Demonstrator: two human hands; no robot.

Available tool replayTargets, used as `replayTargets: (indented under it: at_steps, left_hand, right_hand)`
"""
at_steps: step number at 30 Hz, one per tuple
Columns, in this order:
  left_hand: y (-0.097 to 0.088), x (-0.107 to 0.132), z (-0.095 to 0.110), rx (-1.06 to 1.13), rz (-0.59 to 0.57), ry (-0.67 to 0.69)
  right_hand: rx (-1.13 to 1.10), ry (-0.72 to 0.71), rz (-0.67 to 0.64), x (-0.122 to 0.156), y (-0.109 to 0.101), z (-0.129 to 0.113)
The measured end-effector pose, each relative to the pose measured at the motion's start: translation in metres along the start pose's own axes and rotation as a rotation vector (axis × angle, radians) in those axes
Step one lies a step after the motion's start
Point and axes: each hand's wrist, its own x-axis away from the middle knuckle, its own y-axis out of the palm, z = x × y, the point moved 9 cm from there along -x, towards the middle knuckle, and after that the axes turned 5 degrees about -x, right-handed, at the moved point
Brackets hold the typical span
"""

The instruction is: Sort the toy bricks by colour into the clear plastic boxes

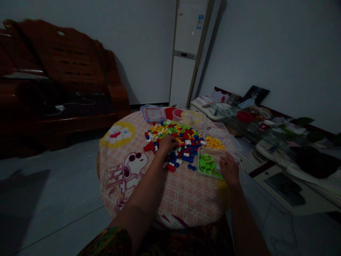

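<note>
A mixed heap of toy building bricks [183,142] in red, blue, yellow, white and green covers the middle of a round table. My left hand [166,144] reaches into the near left of this heap, its fingers bent together among the bricks; whatever they pinch is hidden. Over the right part of a clear plastic box [198,167] is my right hand [229,169], fingers curled, and I cannot make out anything in them. Green bricks [207,164] lie in that box. Just behind it, yellow bricks [214,143] fill part of another clear container.
A patterned cloth [191,199] covers the table. At its far side are a blue-rimmed lidded box [153,113], a red round container [170,113] and a clear tub [179,114]. A cluttered glass-topped cabinet [226,113] stands right; a wooden bench [71,67] is left.
</note>
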Motion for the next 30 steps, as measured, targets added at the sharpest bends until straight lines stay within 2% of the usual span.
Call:
replayTargets:
  at_steps: [4, 7, 11, 13, 18, 25, 30]
  left_hand:
    - [0.008, 0.004, 0.022, -0.093, -0.016, 0.063]
    - [0.004, 0.007, 0.020, -0.117, 0.035, -0.003]
    - [-0.010, 0.010, 0.015, -0.075, 0.144, -0.037]
    - [-0.011, 0.010, 0.019, -0.081, 0.118, -0.017]
    - [0.002, 0.013, 0.031, -0.173, -0.018, 0.000]
    - [0.010, 0.017, 0.039, -0.251, -0.017, -0.050]
    - [0.010, 0.014, 0.034, -0.169, 0.015, -0.083]
  right_hand:
    - [-0.005, 0.004, 0.001, 0.000, 0.001, 0.000]
    - [-0.006, 0.011, -0.005, 0.000, 0.001, 0.001]
    - [-0.026, 0.011, 0.000, 0.000, 0.001, 0.002]
    - [-0.026, 0.004, -0.002, 0.000, 0.002, 0.002]
    - [-0.038, 0.007, 0.006, 0.000, 0.002, 0.003]
    - [-0.035, 0.023, 0.000, 0.000, 0.002, 0.003]
    - [-0.029, 0.000, 0.019, 0.000, 0.001, 0.003]
